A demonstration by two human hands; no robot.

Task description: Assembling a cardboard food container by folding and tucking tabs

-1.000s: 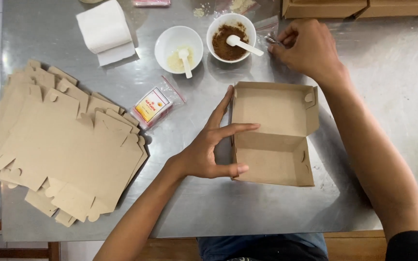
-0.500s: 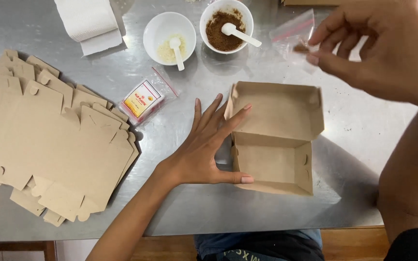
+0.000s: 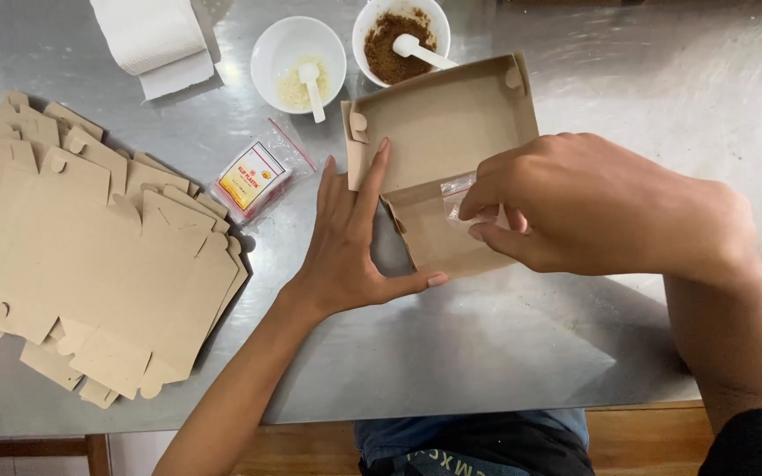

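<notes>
An open brown cardboard box [image 3: 438, 132] lies on the steel table, its lid flipped back. My left hand [image 3: 350, 238] rests flat against the box's left side, thumb along its front edge, fingers spread. My right hand [image 3: 593, 207] hovers over the box's front compartment and pinches a small clear plastic bag [image 3: 459, 196] between thumb and fingers. Most of the bag is hidden under the hand.
A stack of flat unfolded cardboard boxes [image 3: 90, 256] lies at the left. Behind the box stand a white bowl of pale powder [image 3: 297, 55] and a white bowl of brown powder [image 3: 394, 31], each with a white spoon. A packet of small plastic bags [image 3: 253, 176] and a paper roll [image 3: 152, 35] lie nearby.
My right hand came back from beside the brown-powder bowl with the small clear bag and lowered it over the box. My left hand stayed against the box's left side.
</notes>
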